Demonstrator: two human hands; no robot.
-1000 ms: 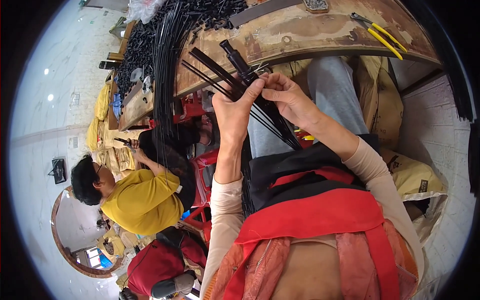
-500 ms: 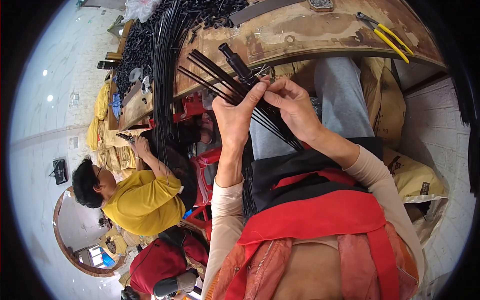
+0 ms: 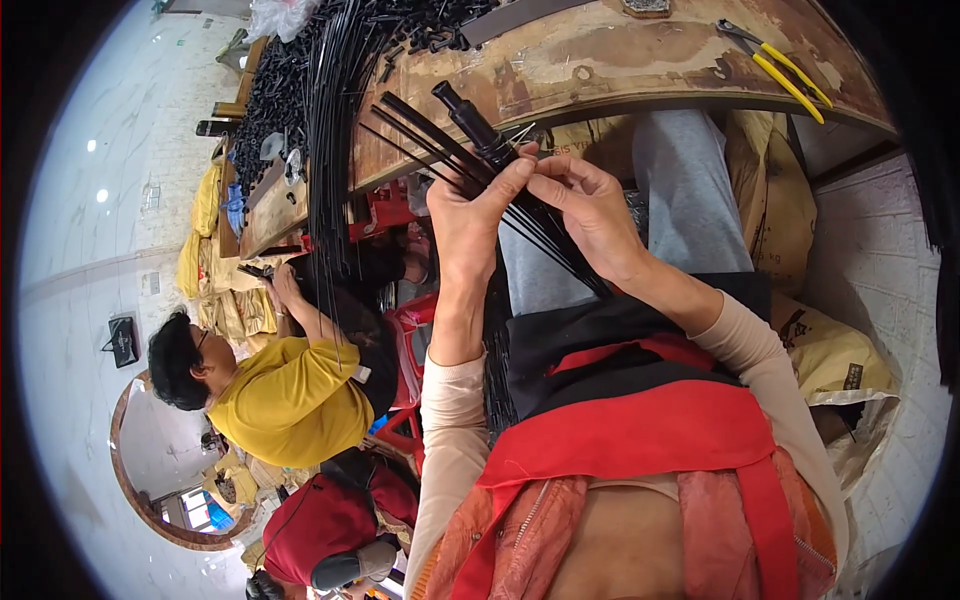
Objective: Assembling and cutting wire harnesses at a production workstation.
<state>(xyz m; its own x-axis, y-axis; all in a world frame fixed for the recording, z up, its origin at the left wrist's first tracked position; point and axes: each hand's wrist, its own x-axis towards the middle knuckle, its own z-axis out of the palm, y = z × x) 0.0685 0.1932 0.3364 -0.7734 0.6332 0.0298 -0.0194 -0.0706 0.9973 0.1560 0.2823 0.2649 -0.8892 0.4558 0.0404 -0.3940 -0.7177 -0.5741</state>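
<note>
My left hand (image 3: 470, 218) is closed around a black umbrella frame (image 3: 466, 112), with its thumb pressed near the hub. The frame's thick stepped tube points up and left. Beside it a bundle of thin black ribs (image 3: 428, 143) runs through the grip and slants down toward my lap. My right hand (image 3: 590, 210) pinches at the hub, thumb against forefinger, touching the left fingertips. Several short pale wire ends (image 3: 522, 133) stick out just above the fingers. What exactly the right fingertips hold is hidden.
A worn wooden table (image 3: 620, 68) curves across the top, bearing yellow-handled pliers (image 3: 775, 68), long black rods (image 3: 338, 110) hanging over its edge and a heap of small black parts (image 3: 268, 125). Sacks (image 3: 775, 210) stand at the right. Two people sit at the left, one in a yellow top (image 3: 290, 405).
Both hands stay at the hub, with small finger movements and a slight shift of the tube to the left. The view has moved a little.
</note>
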